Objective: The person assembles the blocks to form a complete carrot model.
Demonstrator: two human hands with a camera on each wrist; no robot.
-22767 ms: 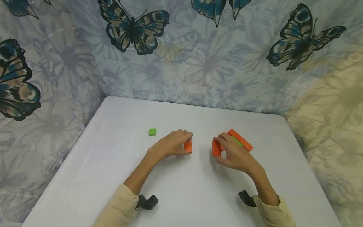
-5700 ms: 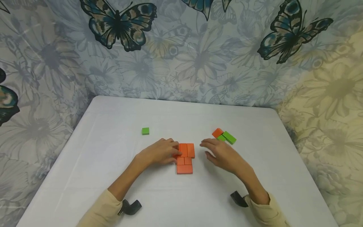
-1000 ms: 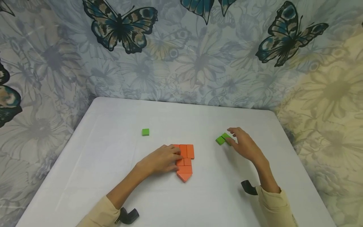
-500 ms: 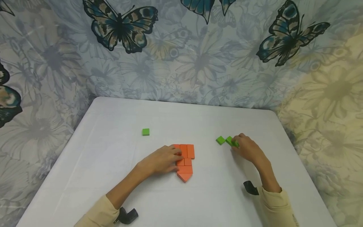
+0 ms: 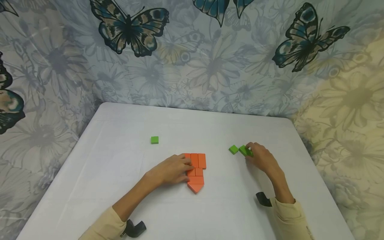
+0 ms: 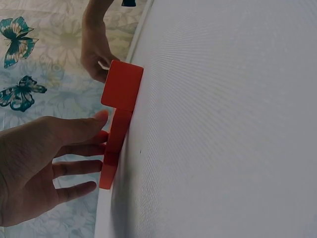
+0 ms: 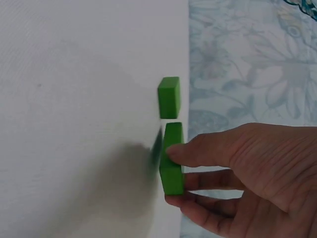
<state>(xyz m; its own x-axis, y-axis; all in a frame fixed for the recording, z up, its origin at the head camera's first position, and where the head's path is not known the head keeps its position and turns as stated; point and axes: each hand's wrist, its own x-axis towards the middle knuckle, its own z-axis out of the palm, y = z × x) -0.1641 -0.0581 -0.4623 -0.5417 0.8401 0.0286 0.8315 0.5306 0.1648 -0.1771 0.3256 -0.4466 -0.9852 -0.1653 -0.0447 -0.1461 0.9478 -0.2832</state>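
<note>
My left hand (image 5: 172, 169) rests its extended fingertips along the left side of a flat arrangement of orange wooden blocks (image 5: 198, 160). A triangular orange block (image 5: 195, 188) forms the point at its near end. In the left wrist view the fingers (image 6: 79, 167) are nearly straight against the orange block side (image 6: 120, 130). My right hand (image 5: 261, 156) pinches a longer green block (image 7: 172, 168) between thumb and fingers. Just left of it lies a small green block (image 5: 233, 149), a narrow gap between them; it also shows in the right wrist view.
Another green block (image 5: 154, 140) lies alone toward the back left of the white table (image 5: 126, 126). Behind the table hangs a butterfly-patterned cloth (image 5: 216, 76). Dark wrist cameras (image 5: 135, 229) stick out from both sleeves.
Over the last second my right hand has taken hold of the longer green block, which has turned and shifted away from the small one. Earlier, the orange blocks were assembled. The left hand stays put.
</note>
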